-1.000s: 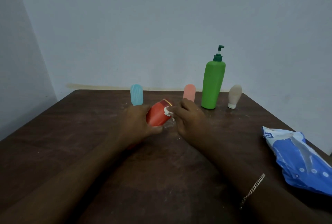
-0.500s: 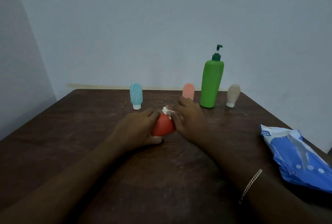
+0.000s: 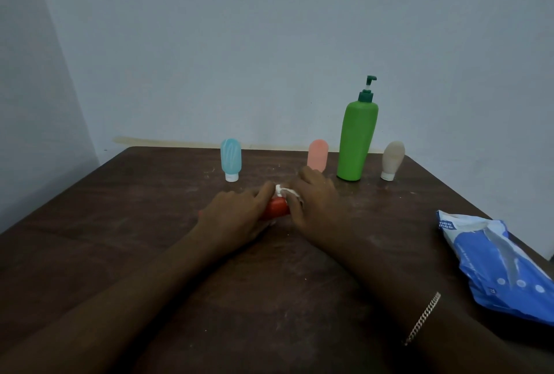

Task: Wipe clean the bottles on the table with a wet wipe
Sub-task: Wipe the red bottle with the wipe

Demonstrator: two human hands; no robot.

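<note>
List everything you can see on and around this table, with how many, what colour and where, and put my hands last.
table: 1, dark brown wood, fills the lower view, set against pale walls
blue bottle: 1, light blue with white cap, standing cap-down, far left of the back row
pink bottle: 1, salmon pink, back row, partly behind the right hand
green pump bottle: 1, green with dark green pump, upright, back row
beige bottle: 1, beige with white cap, cap-down, far right of the back row
red bottle: 1, red-orange, centre, between both hands
wet wipe: 1, white, bunched against the red bottle
wipes pack: 1, blue and white, right edge of the table
bracelet: 1, silver chain, right wrist
hands: left hand holding the red bottle, right hand pressing the wipe
</note>
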